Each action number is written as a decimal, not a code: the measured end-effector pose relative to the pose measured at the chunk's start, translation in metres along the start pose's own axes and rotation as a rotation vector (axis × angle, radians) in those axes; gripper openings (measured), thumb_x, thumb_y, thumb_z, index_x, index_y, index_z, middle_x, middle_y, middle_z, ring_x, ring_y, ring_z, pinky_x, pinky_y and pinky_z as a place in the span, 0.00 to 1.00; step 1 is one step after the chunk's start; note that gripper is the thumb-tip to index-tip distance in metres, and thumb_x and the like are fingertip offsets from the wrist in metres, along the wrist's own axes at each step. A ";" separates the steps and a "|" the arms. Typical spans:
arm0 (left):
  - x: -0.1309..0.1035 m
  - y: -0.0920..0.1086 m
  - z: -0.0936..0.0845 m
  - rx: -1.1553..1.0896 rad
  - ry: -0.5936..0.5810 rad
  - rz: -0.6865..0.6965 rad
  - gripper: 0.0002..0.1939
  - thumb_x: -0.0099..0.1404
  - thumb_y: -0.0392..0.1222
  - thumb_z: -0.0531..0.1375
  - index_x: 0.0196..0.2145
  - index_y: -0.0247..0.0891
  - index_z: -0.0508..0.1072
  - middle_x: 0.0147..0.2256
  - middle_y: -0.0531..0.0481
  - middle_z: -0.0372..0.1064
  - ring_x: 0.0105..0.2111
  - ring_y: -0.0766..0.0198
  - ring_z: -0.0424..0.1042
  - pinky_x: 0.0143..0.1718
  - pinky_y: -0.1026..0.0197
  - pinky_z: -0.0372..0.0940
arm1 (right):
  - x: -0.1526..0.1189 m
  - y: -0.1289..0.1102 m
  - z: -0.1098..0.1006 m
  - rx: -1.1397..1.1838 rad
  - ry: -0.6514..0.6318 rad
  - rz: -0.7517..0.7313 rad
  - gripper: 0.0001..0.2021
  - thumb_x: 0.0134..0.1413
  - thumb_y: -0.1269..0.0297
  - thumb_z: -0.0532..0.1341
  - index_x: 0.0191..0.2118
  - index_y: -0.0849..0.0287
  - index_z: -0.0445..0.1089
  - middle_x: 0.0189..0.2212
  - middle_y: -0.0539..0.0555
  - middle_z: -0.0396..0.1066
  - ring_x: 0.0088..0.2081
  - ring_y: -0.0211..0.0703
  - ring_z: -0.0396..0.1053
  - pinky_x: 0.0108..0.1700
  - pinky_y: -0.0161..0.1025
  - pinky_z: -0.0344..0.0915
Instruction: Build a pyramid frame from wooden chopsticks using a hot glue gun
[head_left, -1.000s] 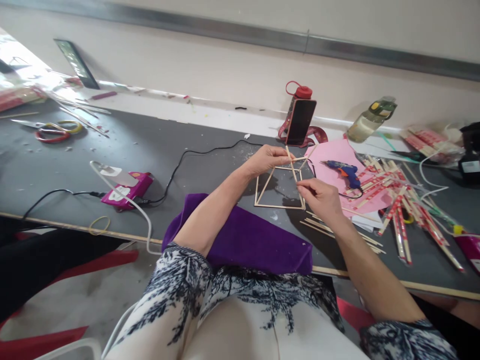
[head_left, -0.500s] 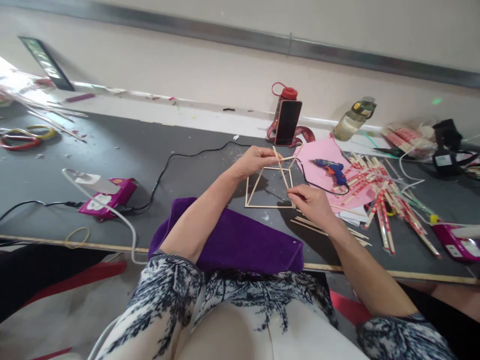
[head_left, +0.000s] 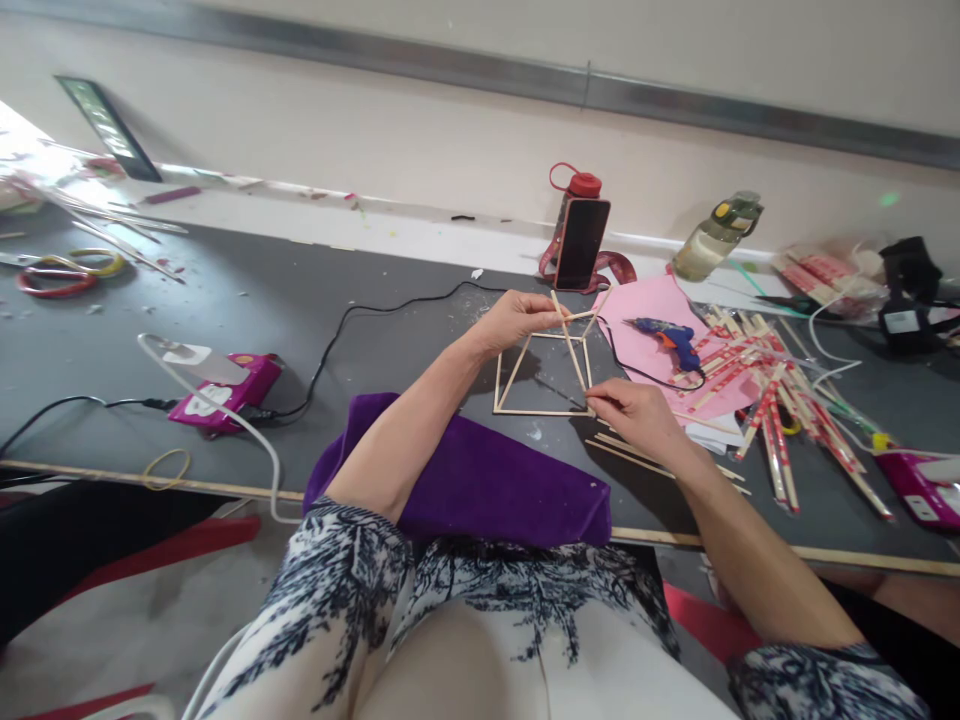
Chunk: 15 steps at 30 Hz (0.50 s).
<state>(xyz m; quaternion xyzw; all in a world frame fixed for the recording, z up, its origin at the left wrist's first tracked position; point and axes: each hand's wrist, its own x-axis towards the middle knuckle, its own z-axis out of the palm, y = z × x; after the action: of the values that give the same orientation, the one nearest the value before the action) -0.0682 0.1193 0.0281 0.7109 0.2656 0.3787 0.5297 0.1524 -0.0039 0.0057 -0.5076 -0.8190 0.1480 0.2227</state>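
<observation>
Pinching a slanted stick [head_left: 572, 350] near both ends, left hand [head_left: 519, 318] above, right hand [head_left: 637, 412] below, risks skewing the wooden frame [head_left: 536, 412] mid-picture on the bench [head_left: 420, 345] if they push unevenly.

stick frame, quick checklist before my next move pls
1. Left hand pinching near the top of the stick frame: ok
2. Right hand pinching the slanted stick near its lower end: ok
3. Purple cloth clear of the frame's base: ok
4. Space under the right wrist clear: not ok, loose sticks lie there
5. Glue gun on the pink sheet, out of both hands: ok
6. Glue gun hot: cannot tell
</observation>
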 end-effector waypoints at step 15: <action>0.000 -0.001 0.000 -0.021 0.018 -0.017 0.14 0.55 0.47 0.64 0.34 0.34 0.78 0.34 0.47 0.74 0.36 0.66 0.71 0.43 0.62 0.61 | -0.005 0.064 -0.037 -0.083 0.351 0.248 0.10 0.53 0.60 0.58 0.35 0.54 0.75 0.31 0.50 0.76 0.32 0.42 0.71 0.36 0.38 0.64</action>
<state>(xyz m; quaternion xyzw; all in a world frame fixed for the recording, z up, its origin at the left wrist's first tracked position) -0.0677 0.1196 0.0276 0.6995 0.2723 0.3835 0.5380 0.2217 0.0207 0.0062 -0.6312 -0.7044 0.0496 0.3208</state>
